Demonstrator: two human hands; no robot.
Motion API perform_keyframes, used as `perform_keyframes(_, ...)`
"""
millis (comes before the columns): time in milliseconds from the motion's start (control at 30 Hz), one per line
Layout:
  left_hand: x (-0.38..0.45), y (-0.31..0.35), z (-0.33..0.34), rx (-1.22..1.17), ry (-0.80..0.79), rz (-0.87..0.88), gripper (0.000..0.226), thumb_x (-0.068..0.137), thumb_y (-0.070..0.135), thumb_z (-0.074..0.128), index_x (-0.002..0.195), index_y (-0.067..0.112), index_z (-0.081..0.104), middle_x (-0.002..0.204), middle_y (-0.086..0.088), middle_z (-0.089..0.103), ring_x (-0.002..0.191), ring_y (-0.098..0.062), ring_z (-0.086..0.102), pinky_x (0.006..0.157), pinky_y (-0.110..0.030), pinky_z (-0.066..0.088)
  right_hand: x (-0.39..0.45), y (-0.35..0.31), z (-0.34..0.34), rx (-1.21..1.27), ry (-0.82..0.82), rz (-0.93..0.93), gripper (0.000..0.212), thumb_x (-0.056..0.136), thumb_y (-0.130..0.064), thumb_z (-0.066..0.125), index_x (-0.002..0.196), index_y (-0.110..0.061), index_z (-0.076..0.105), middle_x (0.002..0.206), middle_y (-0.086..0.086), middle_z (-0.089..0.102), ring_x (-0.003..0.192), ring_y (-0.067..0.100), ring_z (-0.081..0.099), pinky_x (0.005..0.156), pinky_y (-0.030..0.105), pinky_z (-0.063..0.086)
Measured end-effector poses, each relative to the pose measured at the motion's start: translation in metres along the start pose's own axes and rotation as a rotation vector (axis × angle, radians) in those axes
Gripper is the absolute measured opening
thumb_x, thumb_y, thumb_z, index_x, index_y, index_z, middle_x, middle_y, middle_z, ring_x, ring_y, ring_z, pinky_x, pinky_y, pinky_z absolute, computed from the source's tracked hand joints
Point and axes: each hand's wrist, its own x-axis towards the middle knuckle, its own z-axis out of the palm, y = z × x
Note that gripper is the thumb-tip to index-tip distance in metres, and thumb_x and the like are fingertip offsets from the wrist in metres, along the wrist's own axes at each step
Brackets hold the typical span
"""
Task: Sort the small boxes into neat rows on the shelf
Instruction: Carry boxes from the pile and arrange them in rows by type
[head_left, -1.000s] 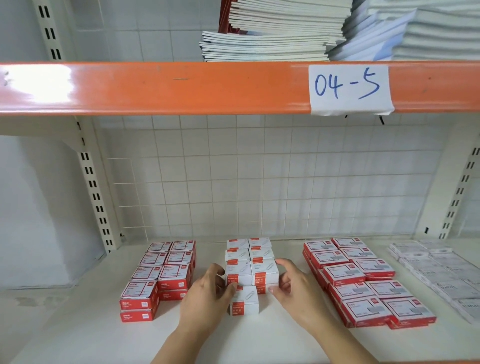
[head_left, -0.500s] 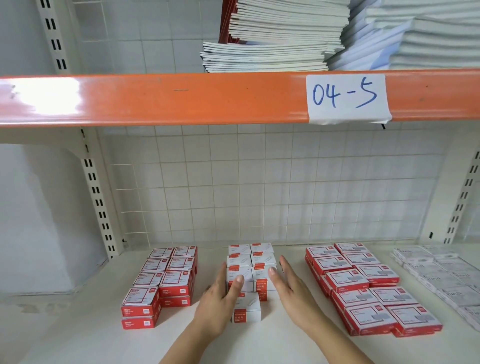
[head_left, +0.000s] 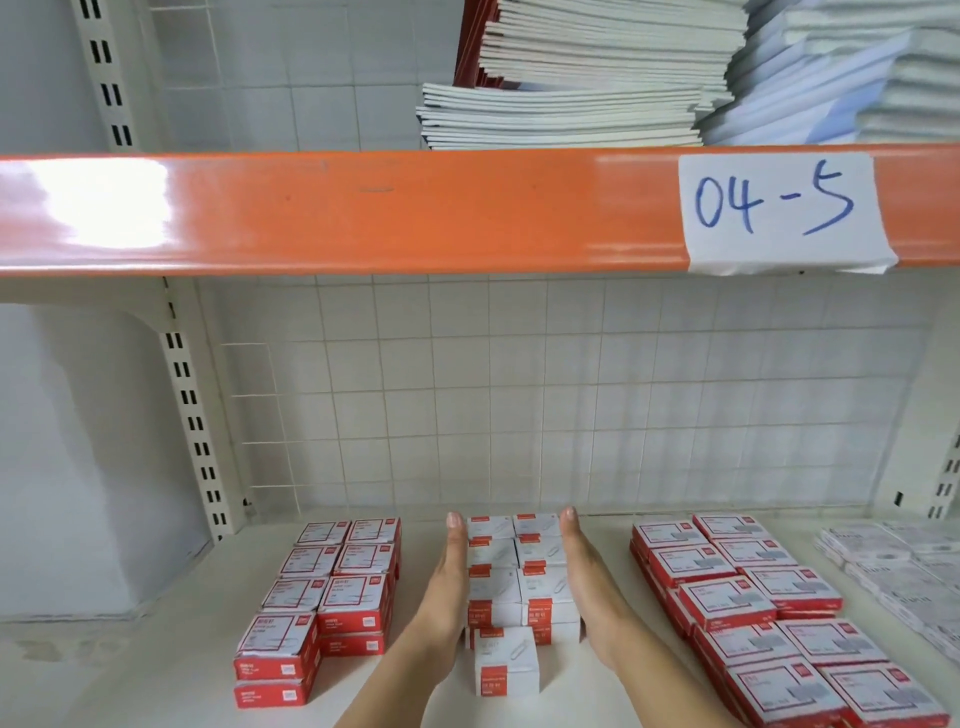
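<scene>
Flanking the white boxes (head_left: 514, 566), left hand (head_left: 447, 587) and right hand (head_left: 584, 577) press flat.

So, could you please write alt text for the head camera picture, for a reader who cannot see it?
Two flat hands, the left hand and the right hand, press the sides of a middle block of white boxes on a white shelf. One white box sits alone in front. Red boxes lie in rows on both sides, under an orange beam labelled 04-5.

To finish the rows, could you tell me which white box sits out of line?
The single white box nearest the camera: it sits alone in front of the two-column white block.
</scene>
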Motion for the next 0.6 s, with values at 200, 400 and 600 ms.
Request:
perform_keyframes(200,0.009,-0.005,0.000,-0.047,-0.015,-0.051,0.074,0.082,0.075,0.015,0.119,0.032,0.062,0.113,0.005,0.070,0.110,-0.017,0.063,0.106,-0.043,0.042,0.002,0.003,0.002,0.022,-0.018,0.036,0.082,0.075,-0.077,0.022,0.142,-0.032,0.040,0.142,-0.006,0.048,0.130,0.015,0.044,0.110,0.037,0.027)
perform_keyframes(400,0.007,-0.003,0.000,-0.041,-0.014,-0.039,0.074,0.083,0.074,0.016,0.122,0.030,0.061,0.114,0.003,0.069,0.109,-0.018,0.064,0.105,-0.044,0.043,-0.003,0.000,0.007,0.056,0.039,0.022,0.069,0.084,-0.072,0.020,0.133,-0.032,0.047,0.136,-0.005,0.054,0.100,0.006,0.053,0.095,0.030,0.029)
perform_keyframes(600,-0.007,-0.003,-0.005,-0.033,-0.015,0.003,0.075,0.084,0.072,0.014,0.125,0.027,0.060,0.117,0.003,0.068,0.110,-0.015,0.063,0.099,-0.037,0.046,-0.022,0.000,-0.001,0.029,0.088,0.060,0.068,0.089,-0.069,0.020,0.137,-0.028,0.046,0.133,0.001,0.057,0.122,0.020,0.052,0.091,0.029,0.042)
